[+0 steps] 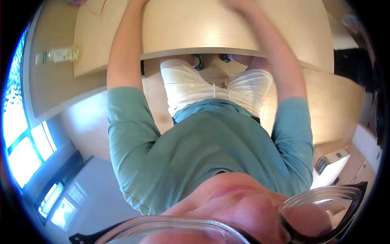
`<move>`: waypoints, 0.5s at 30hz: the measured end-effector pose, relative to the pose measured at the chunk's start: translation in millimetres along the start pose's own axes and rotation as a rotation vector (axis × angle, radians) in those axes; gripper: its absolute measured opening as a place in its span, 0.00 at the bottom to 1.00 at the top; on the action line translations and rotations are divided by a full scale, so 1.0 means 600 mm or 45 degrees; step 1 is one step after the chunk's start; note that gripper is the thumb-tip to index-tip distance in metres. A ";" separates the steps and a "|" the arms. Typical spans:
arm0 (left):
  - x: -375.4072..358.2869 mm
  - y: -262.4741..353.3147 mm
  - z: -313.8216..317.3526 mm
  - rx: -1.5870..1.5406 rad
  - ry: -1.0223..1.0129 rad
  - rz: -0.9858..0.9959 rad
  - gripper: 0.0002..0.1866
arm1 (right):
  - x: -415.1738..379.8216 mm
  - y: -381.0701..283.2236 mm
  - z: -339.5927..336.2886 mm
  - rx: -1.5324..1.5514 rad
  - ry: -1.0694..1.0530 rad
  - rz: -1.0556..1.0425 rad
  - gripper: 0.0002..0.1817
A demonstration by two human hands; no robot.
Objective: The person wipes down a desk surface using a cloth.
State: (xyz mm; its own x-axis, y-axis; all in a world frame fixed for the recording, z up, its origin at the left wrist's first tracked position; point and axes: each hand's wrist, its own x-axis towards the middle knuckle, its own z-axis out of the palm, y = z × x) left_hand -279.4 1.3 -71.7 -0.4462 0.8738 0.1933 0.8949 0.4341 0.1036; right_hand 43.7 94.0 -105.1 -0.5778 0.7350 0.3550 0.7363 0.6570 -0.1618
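Both my forearms reach forward over the light wooden table (195, 28). Only the wrist end of my left hand (138, 1) shows at the top edge, and its fingers are cut off. My right hand (240, 5) is partly in view at the same edge, smeared by motion, with its fingers out of frame. Whatever either hand holds or touches cannot be seen. Near the top left corner, a thin red cord (101, 8) lies on the table, to the left of my left hand.
A clear bottle with a pale label (61, 55) lies toward the left. Dark material (353, 67) is at the right, below a blurred clear object (350, 22). A white box-like item (332, 167) sits lower right. My glasses (325, 211) cross the bottom.
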 end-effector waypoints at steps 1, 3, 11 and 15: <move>-0.007 0.004 -0.009 0.002 -0.001 -0.002 0.36 | -0.004 -0.092 -0.016 0.067 -0.015 -0.169 0.27; 0.008 -0.011 0.009 0.105 0.073 0.106 0.36 | -0.033 -0.251 0.006 0.380 0.066 -0.507 0.22; 0.034 -0.039 0.040 0.036 0.056 0.186 0.37 | -0.047 -0.247 -0.073 0.338 -0.210 -0.522 0.28; 0.033 -0.044 0.032 0.045 0.088 0.185 0.35 | -0.008 0.087 -0.079 0.047 0.073 -0.025 0.24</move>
State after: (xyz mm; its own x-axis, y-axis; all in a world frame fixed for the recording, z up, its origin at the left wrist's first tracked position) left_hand -311.7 11.4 -89.6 -0.3105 0.9112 0.2707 0.9492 0.3127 0.0359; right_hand 101.8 116.7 -71.4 -0.5699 0.7118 0.4105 0.7110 0.6776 -0.1879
